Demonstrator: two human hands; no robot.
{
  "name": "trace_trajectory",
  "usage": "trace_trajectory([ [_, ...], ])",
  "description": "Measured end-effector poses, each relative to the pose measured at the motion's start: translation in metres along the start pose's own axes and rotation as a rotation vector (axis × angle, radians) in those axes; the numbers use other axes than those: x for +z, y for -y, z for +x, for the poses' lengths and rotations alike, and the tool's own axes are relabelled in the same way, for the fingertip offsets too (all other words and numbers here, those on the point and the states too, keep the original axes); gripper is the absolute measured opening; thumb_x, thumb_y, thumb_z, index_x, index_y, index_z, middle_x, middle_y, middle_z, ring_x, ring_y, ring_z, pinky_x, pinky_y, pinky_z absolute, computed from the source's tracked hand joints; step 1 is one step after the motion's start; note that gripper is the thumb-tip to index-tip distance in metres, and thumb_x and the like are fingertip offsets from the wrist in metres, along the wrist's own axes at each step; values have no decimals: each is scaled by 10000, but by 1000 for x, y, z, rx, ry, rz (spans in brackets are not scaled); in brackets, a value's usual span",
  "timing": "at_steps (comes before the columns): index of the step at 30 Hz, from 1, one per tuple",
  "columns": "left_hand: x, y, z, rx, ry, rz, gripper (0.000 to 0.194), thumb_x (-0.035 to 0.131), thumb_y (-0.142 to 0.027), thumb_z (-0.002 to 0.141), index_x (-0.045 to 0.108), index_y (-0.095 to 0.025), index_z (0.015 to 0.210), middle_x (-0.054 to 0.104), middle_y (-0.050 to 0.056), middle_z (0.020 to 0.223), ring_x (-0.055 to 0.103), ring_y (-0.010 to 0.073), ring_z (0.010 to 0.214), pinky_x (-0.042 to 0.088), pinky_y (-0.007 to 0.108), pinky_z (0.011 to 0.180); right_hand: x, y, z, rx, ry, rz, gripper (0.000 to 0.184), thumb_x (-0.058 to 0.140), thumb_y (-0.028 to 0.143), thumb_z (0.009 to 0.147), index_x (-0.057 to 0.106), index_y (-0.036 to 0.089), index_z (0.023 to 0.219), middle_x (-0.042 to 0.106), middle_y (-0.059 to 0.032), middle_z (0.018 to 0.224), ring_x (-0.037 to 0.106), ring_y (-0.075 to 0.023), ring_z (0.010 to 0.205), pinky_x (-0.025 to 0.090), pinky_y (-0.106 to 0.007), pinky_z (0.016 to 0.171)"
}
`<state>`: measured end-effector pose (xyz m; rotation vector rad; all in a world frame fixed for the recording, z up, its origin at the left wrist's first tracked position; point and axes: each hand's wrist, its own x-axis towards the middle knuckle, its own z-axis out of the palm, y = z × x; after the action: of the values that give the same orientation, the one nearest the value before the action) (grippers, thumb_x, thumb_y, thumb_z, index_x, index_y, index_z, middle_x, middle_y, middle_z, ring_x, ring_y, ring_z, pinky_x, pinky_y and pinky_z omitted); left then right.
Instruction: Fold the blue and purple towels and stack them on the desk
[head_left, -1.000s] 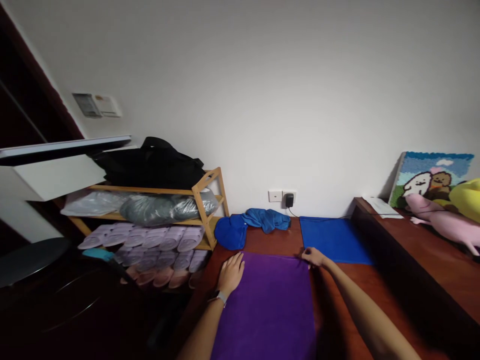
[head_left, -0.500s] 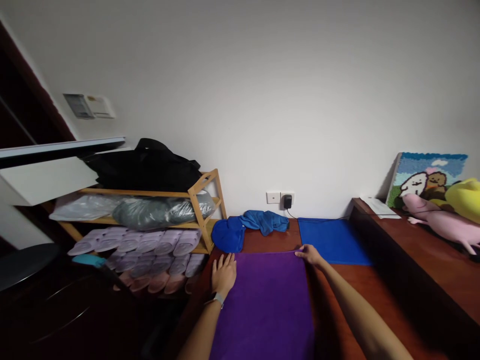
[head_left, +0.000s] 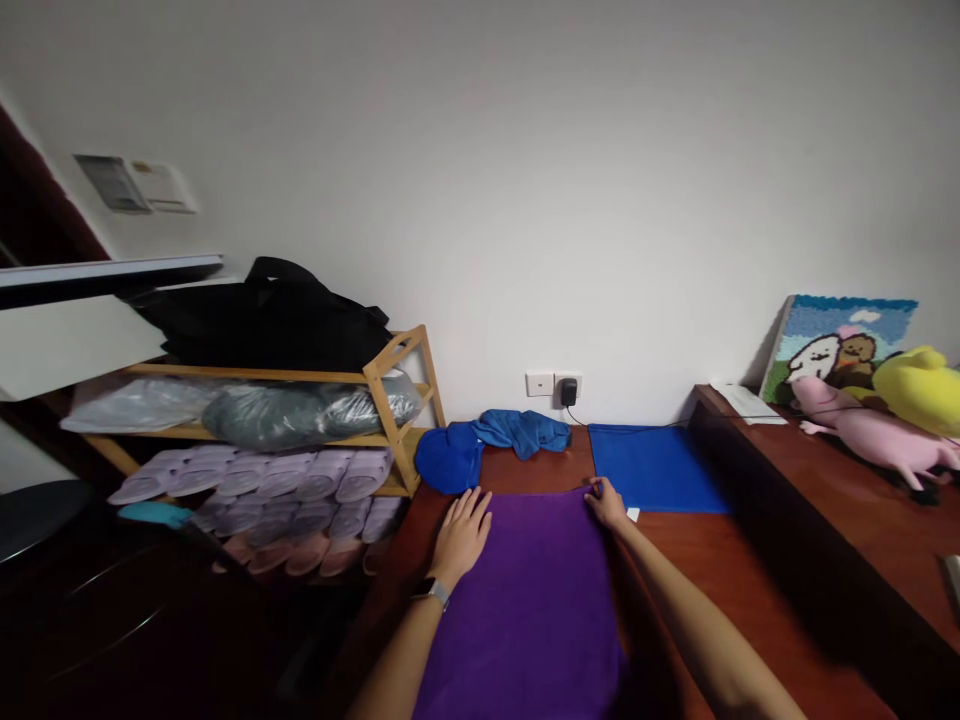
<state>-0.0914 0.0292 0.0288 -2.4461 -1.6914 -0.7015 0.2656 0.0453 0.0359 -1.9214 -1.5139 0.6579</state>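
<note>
A purple cloth [head_left: 525,600] lies spread out on the reddish-brown wooden table [head_left: 697,560], its near end running out of view. My left hand [head_left: 463,532] rests flat on its far left corner, fingers spread, a watch on the wrist. At the far right corner, my right hand [head_left: 606,502] pinches the cloth's edge between thumb and fingers. Beyond the purple cloth lie a blue cap-like cloth item [head_left: 448,458] and a crumpled blue cloth [head_left: 523,432]. To the right, a flat blue cloth [head_left: 656,470] lies on the table, a small white tag beside my right wrist.
A wooden rack [head_left: 390,410] with several slippers [head_left: 289,475] and a black bag [head_left: 277,320] stands at left. A plugged-in adapter [head_left: 569,392] trails a cable along the wall. On the raised ledge at right are a pink plush toy [head_left: 862,430] and a dog picture [head_left: 840,345].
My right hand has drawn the cloth's far right corner slightly leftward, still pinching it. My left hand shifted a little at the left corner. The view has turned slightly right.
</note>
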Motion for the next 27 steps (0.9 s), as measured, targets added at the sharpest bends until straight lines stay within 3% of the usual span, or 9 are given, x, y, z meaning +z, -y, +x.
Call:
trace_trajectory([
  [3, 3, 0, -1, -53, 73, -19, 477, 389, -356, 1001, 611, -209, 1397, 560, 115, 1513, 479, 297, 1423, 374, 509, 1176, -8, 7, -4, 58, -58, 43, 366, 584, 359, 918, 587, 215, 1254, 742, -98, 1109, 698, -240, 1069, 496, -306, 926],
  [6, -3, 0, -9, -77, 13, -51, 457, 386, -331, 990, 651, -187, 1333, 605, 127, 1460, 514, 291, 1385, 380, 494, 1173, -24, 1, -30, 59, -89, 90, 364, 525, 342, 929, 591, 191, 1253, 724, -129, 1178, 685, -240, 1092, 494, -306, 945],
  [9, -19, -13, -27, -99, -34, -120, 403, 401, -304, 972, 717, -199, 1199, 676, 119, 1327, 604, 278, 1251, 455, 440, 1103, -37, -27, -94, 2, -42, 155, 275, 526, 379, 909, 658, 218, 1087, 747, -94, 1104, 695, -236, 1030, 503, -294, 914],
  [12, -42, -39, -61, -94, 7, -186, 353, 416, -333, 976, 736, -253, 1100, 716, 76, 1181, 656, 248, 1113, 505, 378, 1016, -37, -62, -179, -49, 111, 277, 301, 553, 517, 880, 674, 243, 907, 761, -70, 951, 705, -259, 930, 521, -318, 865],
  [16, -73, -70, -134, -299, -26, 27, 371, 434, -429, 966, 708, -236, 1125, 722, 116, 1105, 666, 314, 1011, 521, 433, 908, -17, -78, -256, 17, 175, 391, 450, 678, 588, 788, 669, 256, 1092, 764, -65, 919, 712, -275, 878, 543, -351, 818],
  [19, -86, -75, -192, -543, -46, 199, 474, 398, -517, 962, 678, -182, 1148, 720, 182, 1009, 670, 378, 931, 520, 481, 829, -6, -69, -271, 88, 164, 452, 579, 746, 613, 710, 659, 242, 1146, 745, -47, 809, 703, -253, 770, 548, -344, 743],
  [21, -89, -71, -220, -626, 15, 121, 473, 396, -560, 951, 667, -212, 1121, 731, 173, 991, 692, 378, 913, 525, 465, 798, -6, -61, -271, 150, 248, 549, 609, 759, 679, 664, 681, 221, 1058, 706, -29, 718, 660, -207, 636, 522, -303, 614],
  [24, -90, -65, -236, -681, 123, -85, 427, 408, -614, 930, 645, -271, 1019, 765, 117, 958, 738, 340, 832, 529, 402, 704, -9, -55, -273, 228, 396, 704, 580, 725, 741, 661, 671, 194, 847, 675, -22, 691, 553, -108, 496, 407, -216, 463],
  [27, -92, -61, -233, -750, 229, -189, 393, 414, -616, 906, 621, -282, 911, 775, 85, 801, 751, 350, 757, 515, 387, 645, -11, -57, -277, 287, 408, 695, 530, 683, 720, 681, 595, 199, 729, 670, -21, 667, 532, -84, 454, 357, -190, 419],
])
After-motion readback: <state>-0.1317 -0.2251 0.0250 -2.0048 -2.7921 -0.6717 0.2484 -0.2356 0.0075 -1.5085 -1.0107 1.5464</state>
